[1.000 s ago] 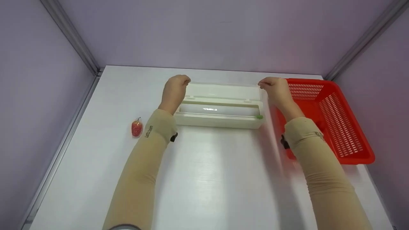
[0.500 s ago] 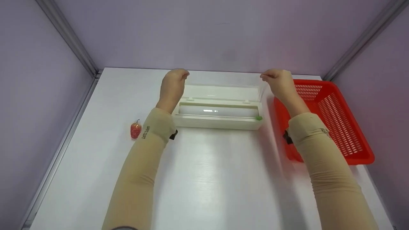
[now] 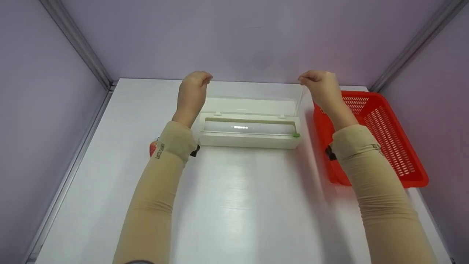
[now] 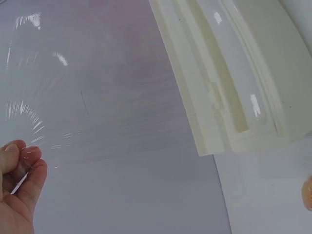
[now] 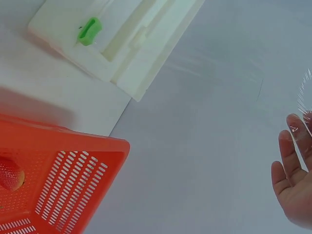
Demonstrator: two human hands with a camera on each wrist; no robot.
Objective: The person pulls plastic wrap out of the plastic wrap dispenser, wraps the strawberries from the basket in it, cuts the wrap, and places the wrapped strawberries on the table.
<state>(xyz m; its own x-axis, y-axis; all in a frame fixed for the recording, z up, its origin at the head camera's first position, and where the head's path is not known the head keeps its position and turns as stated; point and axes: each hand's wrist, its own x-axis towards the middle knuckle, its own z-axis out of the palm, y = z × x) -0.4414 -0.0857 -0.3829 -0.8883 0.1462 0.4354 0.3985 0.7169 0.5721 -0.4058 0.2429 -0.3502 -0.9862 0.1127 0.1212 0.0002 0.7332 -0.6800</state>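
Observation:
Clear cling film [image 4: 58, 87] stretches between my two hands, its wrinkles and glints showing in both wrist views. My left hand [image 3: 192, 93] pinches one corner between thumb and fingers. At the opposite corner my right hand [image 3: 322, 88] pinches the film, its other fingers spread in the right wrist view. Both hands are raised beyond a white cling film dispenser [image 3: 253, 142], whose lid [image 3: 253, 105] is tipped back. The roll [image 3: 256, 128] lies inside, and a green cutter slider [image 3: 296, 135] sits at the dispenser's right end. The film is nearly invisible in the head view.
A red plastic basket [image 3: 421, 176] stands at the right, partly behind my right forearm; a red-yellow fruit [image 5: 10, 174] lies in it. Another red fruit [image 3: 153, 147] lies left of the dispenser, mostly hidden by my left sleeve. Lilac walls enclose the white table [image 3: 234, 220].
Both hands have risen and moved away from the dispenser toward the back wall, drawing the film out. The left hand has also shifted slightly left, and its sleeve now covers much of the fruit.

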